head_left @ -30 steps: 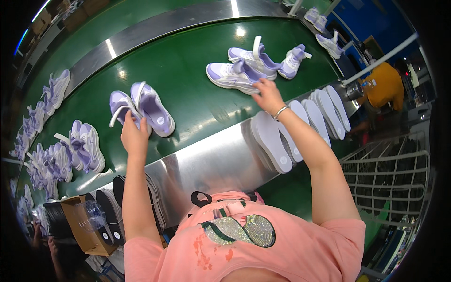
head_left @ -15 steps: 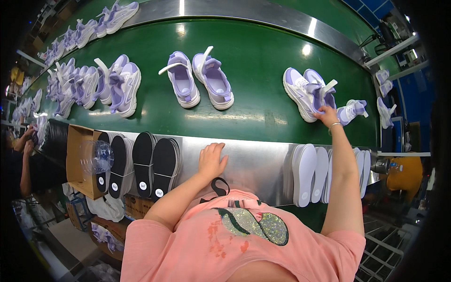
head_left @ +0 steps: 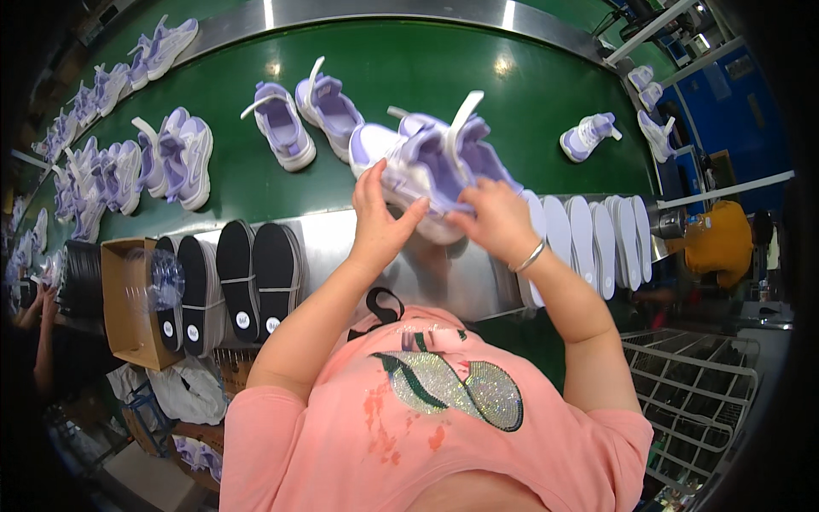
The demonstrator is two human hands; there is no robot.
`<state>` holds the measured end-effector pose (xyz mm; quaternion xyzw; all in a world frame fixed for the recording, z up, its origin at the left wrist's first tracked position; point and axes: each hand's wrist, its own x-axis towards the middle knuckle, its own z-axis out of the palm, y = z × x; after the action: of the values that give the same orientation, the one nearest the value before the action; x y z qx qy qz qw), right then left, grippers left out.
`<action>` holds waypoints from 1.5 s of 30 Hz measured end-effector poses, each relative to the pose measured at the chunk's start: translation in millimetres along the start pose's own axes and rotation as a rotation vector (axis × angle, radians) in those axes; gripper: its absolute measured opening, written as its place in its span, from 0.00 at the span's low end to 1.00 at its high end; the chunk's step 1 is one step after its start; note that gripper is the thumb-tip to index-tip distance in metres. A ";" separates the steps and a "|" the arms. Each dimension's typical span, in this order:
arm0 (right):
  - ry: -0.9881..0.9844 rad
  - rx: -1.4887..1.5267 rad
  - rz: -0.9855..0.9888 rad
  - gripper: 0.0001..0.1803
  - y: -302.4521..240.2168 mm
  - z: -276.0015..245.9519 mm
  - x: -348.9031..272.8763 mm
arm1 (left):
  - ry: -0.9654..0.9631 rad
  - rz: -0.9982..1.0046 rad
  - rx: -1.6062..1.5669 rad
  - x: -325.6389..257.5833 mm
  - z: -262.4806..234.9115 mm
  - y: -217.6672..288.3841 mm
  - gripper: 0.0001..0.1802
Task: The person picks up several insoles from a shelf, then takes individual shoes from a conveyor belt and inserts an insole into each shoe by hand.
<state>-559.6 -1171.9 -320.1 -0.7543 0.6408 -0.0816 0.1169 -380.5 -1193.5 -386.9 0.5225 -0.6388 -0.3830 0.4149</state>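
A pair of white and lilac sneakers is in front of me, slightly blurred, over the near edge of the green belt [head_left: 512, 77]. My right hand [head_left: 499, 222] grips the pair at the heels. My left hand [head_left: 380, 218] is against the side of the nearer sneaker [head_left: 373, 145], its thumb spread toward the heel. The farther sneaker [head_left: 488, 160] is partly hidden behind the nearer one, and its white tongue strap stands up. Below both hands runs a metal ledge [head_left: 341, 264].
Another sneaker pair [head_left: 281, 128] stands just behind, to the left. More sneakers [head_left: 183, 158] line the belt's left side; a single sneaker [head_left: 589, 136] stands at right. White insole stacks [head_left: 580, 235] and black insole stacks [head_left: 237, 273] flank the ledge, beside a cardboard box [head_left: 128, 328].
My right hand has brought the sneaker pair from the belt's right side leftward and nearer to me. My left hand has risen from the ledge to the nearer sneaker. The view has shifted right.
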 end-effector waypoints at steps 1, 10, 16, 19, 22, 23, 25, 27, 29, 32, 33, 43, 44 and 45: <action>-0.037 -0.002 0.017 0.13 -10.4 9.6 -16.9 | -0.019 0.015 0.003 -8.8 2.6 2.5 0.41; -0.140 0.165 0.011 0.21 -31.3 45.5 -108.9 | -0.147 0.274 0.248 -44.3 3.2 -15.7 0.21; 0.185 0.145 0.363 0.14 53.2 26.6 -101.9 | -0.157 -0.186 -0.074 -13.9 2.3 -33.8 0.15; 0.092 -0.084 0.499 0.19 100.9 52.3 -107.1 | -0.269 -0.224 -0.094 -3.2 0.3 -39.8 0.16; 0.051 -0.125 0.581 0.22 109.0 59.8 -102.8 | -0.283 -0.274 -0.165 -0.9 3.0 -51.9 0.18; 0.042 -0.118 0.603 0.22 108.9 59.6 -102.3 | -0.278 -0.261 -0.156 -1.8 2.8 -53.9 0.18; 0.017 -0.072 0.662 0.22 108.9 57.0 -99.8 | -0.270 -0.233 -0.139 -2.9 2.5 -55.5 0.19; -0.018 -0.001 0.736 0.21 111.2 49.2 -96.2 | -0.256 -0.250 -0.130 -5.5 1.7 -43.3 0.19; 0.173 0.084 0.654 0.20 115.7 38.5 -98.6 | -0.243 -0.248 -0.103 -9.1 4.0 -34.7 0.17; 0.347 0.322 0.397 0.15 97.8 2.8 -97.5 | -0.228 -0.216 -0.043 -15.4 10.7 -30.7 0.15; 0.332 0.453 0.321 0.14 66.1 -14.5 -95.6 | -0.225 -0.208 -0.027 -17.8 12.0 -30.5 0.16; -0.279 -0.229 -0.231 0.06 -39.9 54.6 -61.5 | -0.094 0.001 0.226 -28.9 24.1 -11.7 0.14; -0.314 -0.212 -0.162 0.06 -43.0 68.9 -50.7 | -0.079 0.001 0.231 -29.2 24.4 -11.9 0.14; -0.348 -0.196 -0.092 0.06 -44.0 76.2 -46.0 | -0.095 -0.009 0.230 -29.8 24.3 -11.0 0.15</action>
<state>-504.7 -1114.5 -379.6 -0.7933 0.5807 0.1075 0.1482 -396.0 -1164.5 -409.8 0.5506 -0.6954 -0.3333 0.3196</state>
